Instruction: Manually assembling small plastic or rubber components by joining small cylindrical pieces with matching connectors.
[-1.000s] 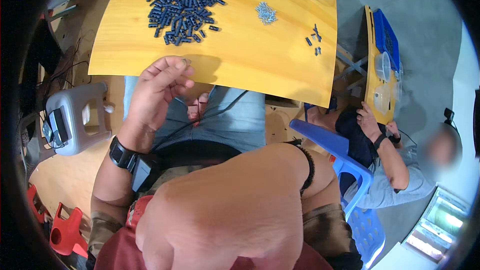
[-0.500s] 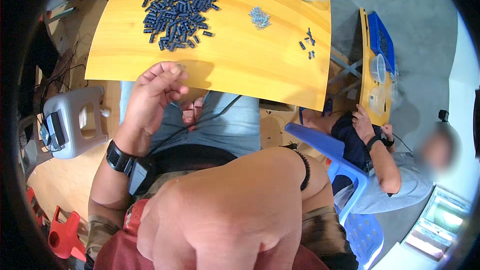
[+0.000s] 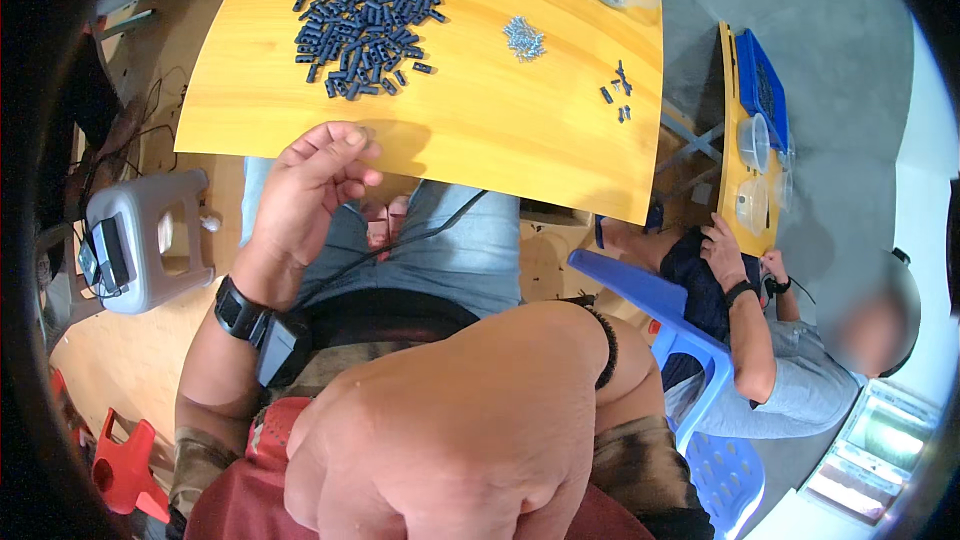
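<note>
I judge the small black pieces (image 3: 365,30) to be light, stiff and hard to break, perhaps a little slick like moulded plastic, and best taken one at a time by the long sides between thumb and forefinger. They look dark, short and blocky, with holes visible in some, heaped at odd angles on the yellow bench (image 3: 480,130), left of the silver screws (image 3: 524,39). I see my left hand (image 3: 318,175) curled at the near edge, thumb towards forefinger, and my right hand (image 3: 470,420) close to the camera, but cannot tell whether either grips anything.
</note>
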The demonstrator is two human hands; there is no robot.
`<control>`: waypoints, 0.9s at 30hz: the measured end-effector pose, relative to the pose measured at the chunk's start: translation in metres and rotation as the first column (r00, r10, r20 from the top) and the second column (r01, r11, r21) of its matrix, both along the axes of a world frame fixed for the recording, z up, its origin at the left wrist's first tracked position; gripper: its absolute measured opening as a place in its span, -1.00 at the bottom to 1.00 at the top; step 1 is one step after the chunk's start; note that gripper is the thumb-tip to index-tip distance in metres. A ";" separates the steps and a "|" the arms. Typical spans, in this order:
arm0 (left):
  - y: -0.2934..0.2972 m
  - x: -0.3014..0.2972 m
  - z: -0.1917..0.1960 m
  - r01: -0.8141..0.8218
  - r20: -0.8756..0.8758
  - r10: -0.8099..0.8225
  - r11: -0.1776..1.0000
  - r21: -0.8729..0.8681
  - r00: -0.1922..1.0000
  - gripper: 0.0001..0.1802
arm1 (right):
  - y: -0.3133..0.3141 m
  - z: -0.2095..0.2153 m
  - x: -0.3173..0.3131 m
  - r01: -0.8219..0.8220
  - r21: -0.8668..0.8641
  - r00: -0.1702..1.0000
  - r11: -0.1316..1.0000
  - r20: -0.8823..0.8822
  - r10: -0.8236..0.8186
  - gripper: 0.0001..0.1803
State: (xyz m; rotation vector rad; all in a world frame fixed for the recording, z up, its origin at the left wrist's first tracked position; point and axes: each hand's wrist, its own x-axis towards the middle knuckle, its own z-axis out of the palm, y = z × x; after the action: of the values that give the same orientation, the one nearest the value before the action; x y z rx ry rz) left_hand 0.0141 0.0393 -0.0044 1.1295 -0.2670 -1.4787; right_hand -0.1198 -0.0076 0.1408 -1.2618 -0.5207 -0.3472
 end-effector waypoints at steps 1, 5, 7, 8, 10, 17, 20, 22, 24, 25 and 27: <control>-0.001 0.000 0.001 0.008 0.010 -0.008 1.000 0.016 1.000 -0.86 | 0.000 -0.001 0.000 0.002 -0.028 1.000 1.000 -0.003 -0.002 -0.67; 0.001 0.001 0.002 -0.012 -0.009 0.012 1.000 0.026 1.000 -0.85 | -0.001 -0.004 0.002 0.001 -0.126 1.000 0.992 -0.006 -0.002 -0.70; 0.002 0.003 0.001 -0.002 -0.036 0.002 1.000 -0.020 0.999 -0.85 | -0.005 -0.007 0.006 -0.008 -0.177 1.000 0.984 -0.001 0.008 -0.72; 0.002 0.002 0.002 -0.017 -0.028 0.017 1.000 -0.019 0.999 -0.85 | -0.002 -0.007 0.006 -0.014 -0.202 1.000 0.979 0.004 0.015 -0.72; -0.001 0.000 0.006 0.010 -0.034 -0.009 1.000 0.015 0.999 -0.87 | -0.001 -0.009 0.007 -0.020 -0.264 1.000 0.964 0.015 0.025 -0.74; 0.003 0.002 -0.002 0.005 -0.155 -0.010 0.999 -0.033 0.988 -0.87 | -0.058 -0.080 -0.012 0.512 -0.741 0.200 0.434 -0.389 -0.899 -0.87; 0.000 0.003 -0.003 0.020 -0.173 -0.026 0.999 -0.039 0.985 -0.87 | -0.081 -0.115 -0.017 0.527 -0.777 0.088 0.344 -0.353 -0.932 -0.88; 0.001 0.006 -0.004 0.025 -0.192 -0.032 0.999 -0.041 0.981 -0.88 | -0.083 -0.127 -0.008 0.556 -0.795 0.047 0.243 -0.262 -0.964 -0.89; 0.001 0.008 -0.002 0.046 -0.226 -0.051 0.999 -0.024 0.973 -0.88 | -0.082 -0.133 0.002 0.560 -0.806 0.053 0.193 -0.198 -0.979 -0.91; 0.002 0.009 -0.002 0.043 -0.229 -0.048 0.999 -0.026 0.972 -0.88 | -0.082 -0.133 0.006 0.562 -0.815 0.051 0.142 -0.137 -0.989 -0.92; 0.002 0.010 -0.004 0.056 -0.231 -0.064 0.998 -0.042 0.971 -0.87 | -0.083 -0.134 0.011 0.544 -0.836 0.049 0.079 -0.063 -0.997 -0.93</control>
State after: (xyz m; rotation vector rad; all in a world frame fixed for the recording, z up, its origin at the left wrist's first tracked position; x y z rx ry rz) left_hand 0.0244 0.0413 -0.0080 0.9163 -0.1650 -1.6379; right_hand -0.1085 -0.0905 0.0070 -2.1883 1.0758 -0.7381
